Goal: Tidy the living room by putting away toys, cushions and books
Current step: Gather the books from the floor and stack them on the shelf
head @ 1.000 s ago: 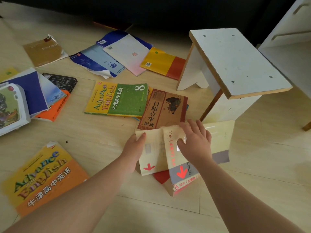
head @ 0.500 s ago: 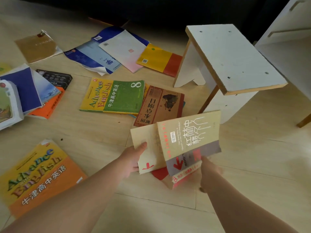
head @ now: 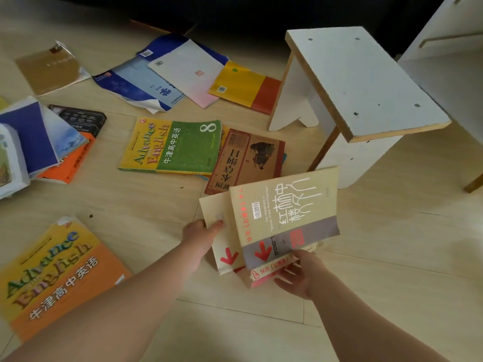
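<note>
Your left grip (head: pixel 201 236) is grasping the cream book (head: pixel 218 210) by its left edge, with the thumb lying on the cover. Your right grip (head: pixel 300 276) is grasping the lower edge of the beige-and-grey book (head: pixel 287 212), fingers curling underneath. That book is overlapping the cream one. You are holding both over the floor (head: pixel 392 244), near the white stool (head: pixel 366 82) and just beside the brown book (head: pixel 248 158). A green-and-yellow textbook (head: pixel 172 145) and other books are lying scattered toward the floor's left side.
</note>
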